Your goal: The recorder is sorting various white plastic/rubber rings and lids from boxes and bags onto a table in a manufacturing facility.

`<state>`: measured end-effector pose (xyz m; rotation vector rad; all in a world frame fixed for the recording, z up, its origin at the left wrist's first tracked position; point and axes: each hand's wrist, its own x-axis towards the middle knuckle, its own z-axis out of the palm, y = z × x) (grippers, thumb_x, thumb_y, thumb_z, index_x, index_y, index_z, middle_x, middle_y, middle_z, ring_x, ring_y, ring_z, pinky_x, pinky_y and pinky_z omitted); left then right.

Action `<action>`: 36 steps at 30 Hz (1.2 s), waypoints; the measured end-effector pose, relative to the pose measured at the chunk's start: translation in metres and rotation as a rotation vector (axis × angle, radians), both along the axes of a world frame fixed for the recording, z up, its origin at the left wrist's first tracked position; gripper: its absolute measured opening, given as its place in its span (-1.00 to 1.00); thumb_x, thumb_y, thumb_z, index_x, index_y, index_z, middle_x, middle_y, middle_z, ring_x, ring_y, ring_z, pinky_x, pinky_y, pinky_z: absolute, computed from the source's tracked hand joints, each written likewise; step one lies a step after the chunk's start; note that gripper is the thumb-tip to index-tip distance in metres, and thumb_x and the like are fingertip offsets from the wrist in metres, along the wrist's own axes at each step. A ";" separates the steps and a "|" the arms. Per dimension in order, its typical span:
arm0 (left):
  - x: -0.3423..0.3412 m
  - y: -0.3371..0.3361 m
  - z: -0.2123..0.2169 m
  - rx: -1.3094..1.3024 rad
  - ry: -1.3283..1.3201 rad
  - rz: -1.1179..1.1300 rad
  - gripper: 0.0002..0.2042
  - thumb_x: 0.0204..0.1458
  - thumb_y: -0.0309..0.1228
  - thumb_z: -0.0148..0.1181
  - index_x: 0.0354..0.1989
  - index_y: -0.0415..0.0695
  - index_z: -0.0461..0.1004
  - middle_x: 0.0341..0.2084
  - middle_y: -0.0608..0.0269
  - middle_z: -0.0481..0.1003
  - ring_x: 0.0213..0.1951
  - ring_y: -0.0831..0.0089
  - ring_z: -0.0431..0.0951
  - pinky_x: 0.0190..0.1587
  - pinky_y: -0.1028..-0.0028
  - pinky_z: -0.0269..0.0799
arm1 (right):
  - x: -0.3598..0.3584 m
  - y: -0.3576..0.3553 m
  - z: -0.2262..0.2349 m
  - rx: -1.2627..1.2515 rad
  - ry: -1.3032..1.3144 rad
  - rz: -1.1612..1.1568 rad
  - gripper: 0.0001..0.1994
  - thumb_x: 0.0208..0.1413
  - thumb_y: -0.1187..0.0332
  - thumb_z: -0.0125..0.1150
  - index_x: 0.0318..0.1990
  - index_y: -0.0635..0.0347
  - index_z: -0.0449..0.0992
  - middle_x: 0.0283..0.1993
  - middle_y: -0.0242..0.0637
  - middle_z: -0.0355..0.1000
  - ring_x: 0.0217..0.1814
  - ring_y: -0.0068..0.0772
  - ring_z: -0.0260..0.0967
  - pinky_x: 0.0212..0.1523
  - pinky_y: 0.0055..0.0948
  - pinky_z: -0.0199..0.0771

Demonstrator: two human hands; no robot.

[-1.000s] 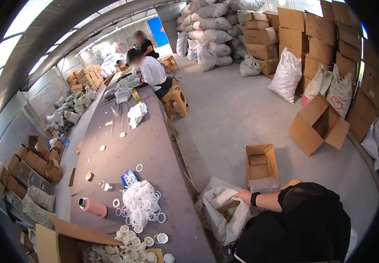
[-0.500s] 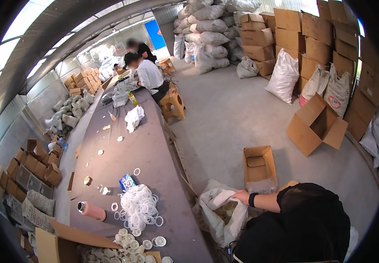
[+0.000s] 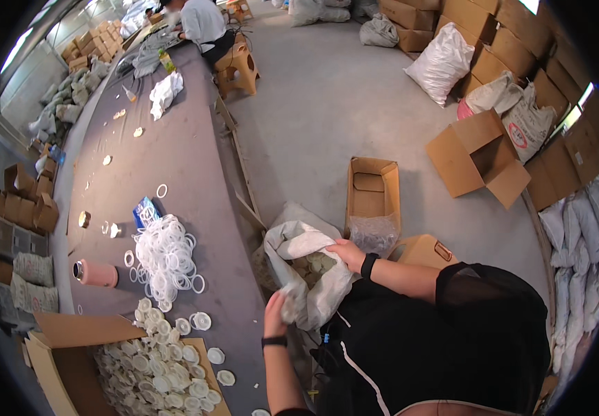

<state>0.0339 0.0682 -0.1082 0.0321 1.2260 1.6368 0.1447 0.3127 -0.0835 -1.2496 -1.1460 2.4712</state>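
While the left hand [image 3: 276, 310] pinches the near edge of the big white woven sack [image 3: 306, 270] beside the long grey table [image 3: 174, 159], the right hand [image 3: 346, 254] grips its far edge. Opening seems underway; reaching inside looks due.

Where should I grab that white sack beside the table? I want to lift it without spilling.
Probably by the rolled-down rim of the white sack, from above on opposite sides, where the left hand and right hand hold it: the mouth faces up and the fabric is limp.
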 end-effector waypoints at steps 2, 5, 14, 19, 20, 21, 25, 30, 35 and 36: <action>0.014 0.053 0.032 0.019 0.105 -0.061 -0.57 0.02 -0.26 -0.04 0.04 -0.21 0.19 -0.04 0.14 0.28 0.00 0.41 0.26 0.01 0.48 0.17 | -0.002 -0.007 -0.006 0.020 0.005 -0.023 -0.78 -0.08 0.44 0.05 -0.24 0.33 0.39 -0.27 -0.23 0.39 -0.27 -0.40 0.35 -0.26 -0.45 0.34; 0.015 0.065 -0.017 -0.432 0.911 -0.111 -0.51 -0.09 -0.24 0.08 -0.01 -0.27 0.21 -0.08 -0.05 0.28 -0.03 0.17 0.27 0.00 0.39 0.18 | -0.005 -0.008 -0.025 -0.029 0.033 0.013 -0.83 -0.09 0.44 0.08 -0.30 0.28 0.40 -0.31 -0.26 0.39 -0.28 -0.43 0.34 -0.27 -0.45 0.35; 0.036 -0.142 0.043 -0.967 1.136 0.819 -0.66 -0.20 -0.38 0.12 -0.21 -0.23 0.35 -0.20 0.02 0.33 -0.06 0.14 0.27 0.02 0.29 0.14 | 0.011 0.051 -0.036 -0.063 0.025 0.154 -0.69 -0.03 0.35 -0.01 -0.14 0.33 0.33 -0.14 -0.19 0.35 -0.10 -0.30 0.28 -0.04 -0.39 0.24; 0.156 -0.333 0.015 -2.138 0.596 0.963 -0.32 -0.33 -0.30 0.18 0.06 -0.18 0.10 0.01 -0.19 0.11 0.05 -0.06 0.11 0.06 0.10 -0.01 | -0.008 0.046 -0.042 -0.048 -0.041 0.236 -0.69 -0.02 0.34 -0.02 -0.12 0.32 0.33 -0.12 -0.21 0.34 -0.08 -0.31 0.27 -0.04 -0.41 0.23; 0.172 -0.353 0.012 -2.277 0.443 0.945 -0.31 -0.34 -0.31 0.18 0.08 -0.16 0.08 0.01 -0.18 0.11 0.04 -0.06 0.12 0.04 0.07 0.03 | -0.011 0.042 -0.038 -0.044 -0.043 0.246 -0.69 -0.02 0.34 -0.02 -0.12 0.32 0.33 -0.12 -0.21 0.34 -0.08 -0.31 0.27 -0.04 -0.41 0.23; 0.183 -0.374 0.008 -2.274 0.431 0.947 -0.31 -0.34 -0.31 0.18 0.08 -0.16 0.08 0.01 -0.18 0.11 0.04 -0.06 0.12 0.04 0.07 0.03 | -0.014 0.038 -0.034 -0.047 -0.041 0.273 -0.69 -0.02 0.34 -0.03 -0.13 0.31 0.33 -0.12 -0.21 0.34 -0.08 -0.31 0.27 -0.04 -0.41 0.23; 0.202 -0.411 -0.010 -2.116 0.219 0.703 -0.32 -0.34 -0.34 0.19 0.08 -0.06 0.08 -0.08 -0.11 0.21 -0.01 -0.01 0.21 -0.06 0.12 0.20 | -0.023 0.035 -0.038 -0.011 -0.069 0.330 -0.70 -0.02 0.35 -0.03 -0.14 0.32 0.34 -0.12 -0.20 0.34 -0.09 -0.30 0.28 -0.05 -0.40 0.24; 0.192 -0.424 0.018 -2.114 0.296 0.487 -0.48 -0.29 -0.39 0.17 -0.04 0.01 0.21 -0.25 0.05 0.33 -0.18 0.13 0.37 -0.20 0.24 0.33 | -0.031 0.038 -0.052 0.036 -0.095 0.367 -0.67 -0.01 0.32 -0.05 -0.10 0.30 0.31 -0.13 -0.16 0.35 -0.10 -0.22 0.29 -0.02 -0.31 0.27; 0.204 -0.435 0.035 -1.982 0.533 0.771 -0.71 -0.32 -0.49 0.11 -0.30 -0.14 0.40 -0.40 0.11 0.43 -0.29 0.15 0.43 -0.23 0.31 0.34 | -0.035 0.021 -0.047 -0.030 -0.085 0.387 -0.71 -0.03 0.36 -0.03 -0.16 0.32 0.33 -0.17 -0.18 0.36 -0.13 -0.26 0.29 -0.06 -0.34 0.28; 0.205 -0.427 0.041 -1.978 0.533 0.767 -0.71 -0.32 -0.49 0.11 -0.30 -0.14 0.40 -0.40 0.11 0.43 -0.29 0.15 0.43 -0.23 0.31 0.34 | -0.035 0.019 -0.047 -0.027 -0.088 0.383 -0.71 -0.03 0.36 -0.03 -0.16 0.32 0.33 -0.17 -0.18 0.36 -0.13 -0.26 0.29 -0.06 -0.34 0.28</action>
